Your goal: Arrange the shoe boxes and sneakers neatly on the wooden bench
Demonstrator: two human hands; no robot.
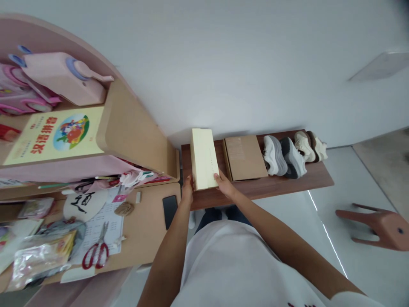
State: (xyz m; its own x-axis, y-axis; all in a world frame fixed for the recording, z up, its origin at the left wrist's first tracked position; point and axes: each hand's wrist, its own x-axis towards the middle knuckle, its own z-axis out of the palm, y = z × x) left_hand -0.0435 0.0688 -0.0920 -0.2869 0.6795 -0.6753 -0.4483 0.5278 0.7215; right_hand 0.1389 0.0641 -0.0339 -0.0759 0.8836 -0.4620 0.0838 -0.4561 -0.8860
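Observation:
A long cream-coloured cardboard box (204,157) sits at the left end of the brown wooden bench (284,185), or just above it; I cannot tell which. My left hand (187,190) presses against its near left side, fingers partly hidden. At the near right corner, my right hand (224,184) grips the box with the thumb on top and the other fingers largely out of sight. Just right of it lies a brown cardboard box (244,157). Farther right are a pair of grey and white sneakers (275,155) and a pair of cream and brown shoes (305,146).
To the left stands a desk (143,230) with a phone (170,211), red-handled scissors (97,249), papers and plastic packets. Its shelf unit (134,123) rises close to the bench. A reddish-brown stool (383,228) is on the floor at right. The wall runs behind the bench.

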